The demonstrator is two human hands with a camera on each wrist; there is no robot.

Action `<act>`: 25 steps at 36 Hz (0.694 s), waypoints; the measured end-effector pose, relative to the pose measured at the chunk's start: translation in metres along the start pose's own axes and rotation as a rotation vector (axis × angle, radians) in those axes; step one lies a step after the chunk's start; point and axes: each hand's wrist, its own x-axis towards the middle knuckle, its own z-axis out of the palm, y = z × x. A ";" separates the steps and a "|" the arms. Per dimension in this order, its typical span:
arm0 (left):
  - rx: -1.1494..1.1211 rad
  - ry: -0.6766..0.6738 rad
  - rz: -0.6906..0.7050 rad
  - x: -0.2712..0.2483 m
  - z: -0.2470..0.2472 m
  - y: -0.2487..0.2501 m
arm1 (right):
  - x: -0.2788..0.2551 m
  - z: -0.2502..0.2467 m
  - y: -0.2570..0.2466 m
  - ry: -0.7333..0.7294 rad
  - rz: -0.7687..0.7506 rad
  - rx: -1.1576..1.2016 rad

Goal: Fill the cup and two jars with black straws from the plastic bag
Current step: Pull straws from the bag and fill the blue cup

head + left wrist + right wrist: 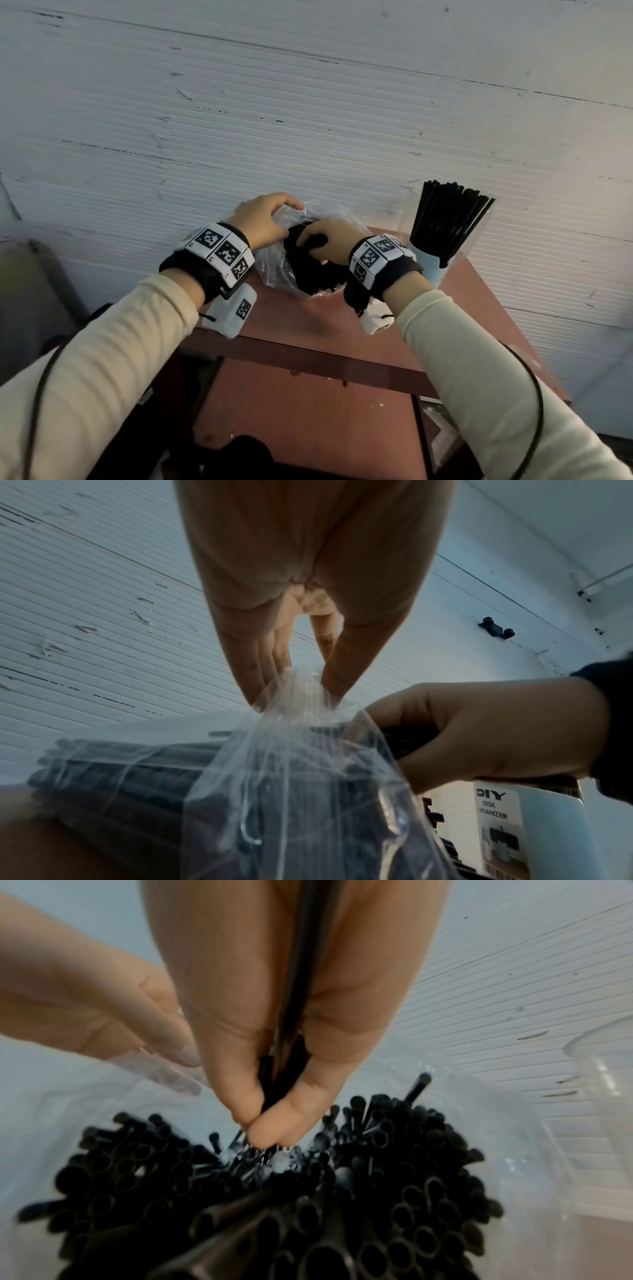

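A clear plastic bag (274,270) full of black straws (308,270) lies on the reddish table (308,318). My left hand (274,219) pinches the bag's upper rim; the left wrist view shows its fingertips (253,691) squeezing the film (291,777). My right hand (318,245) reaches into the bag's mouth and grips a small bunch of straws. The right wrist view shows that bunch (291,1047) pinched between thumb and fingers, above the open straw ends (308,1204). At the right, a pale blue container (428,270) holds a sheaf of black straws (445,222).
A clear container (603,1074) stands right of the bag, close to the ribbed white wall (308,120). A label reading DIY desk organizer (500,826) shows on the pale container. A lower reddish shelf (308,411) lies below the table's front edge.
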 end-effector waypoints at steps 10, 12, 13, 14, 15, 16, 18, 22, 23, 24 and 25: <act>0.093 0.043 0.040 0.003 0.009 -0.004 | -0.016 -0.019 0.022 -0.004 -0.043 0.069; 0.127 0.099 0.098 0.001 0.013 0.001 | -0.023 -0.022 0.027 -0.003 -0.052 0.077; 0.129 0.120 0.144 -0.001 0.015 0.005 | -0.027 -0.025 0.029 -0.006 -0.055 0.081; 0.128 0.128 0.200 -0.003 0.017 0.010 | -0.030 -0.027 0.031 -0.011 -0.058 0.086; 0.130 0.121 0.260 -0.005 0.019 0.016 | -0.034 -0.029 0.033 -0.019 -0.057 0.090; 0.136 0.100 0.314 -0.006 0.022 0.021 | -0.038 -0.031 0.035 -0.026 -0.055 0.092; 0.169 0.030 0.387 -0.007 0.029 0.032 | -0.046 -0.035 0.038 -0.037 -0.058 0.085; 0.265 -0.121 0.398 0.001 0.044 0.051 | -0.063 -0.043 0.044 -0.027 -0.069 0.054; 0.274 -0.148 0.387 0.004 0.048 0.055 | -0.067 -0.045 0.045 -0.023 -0.069 0.052; 0.287 -0.170 0.382 0.006 0.051 0.058 | -0.071 -0.046 0.047 -0.017 -0.069 0.051; 0.305 -0.187 0.378 0.008 0.054 0.062 | -0.074 -0.048 0.049 -0.011 -0.070 0.048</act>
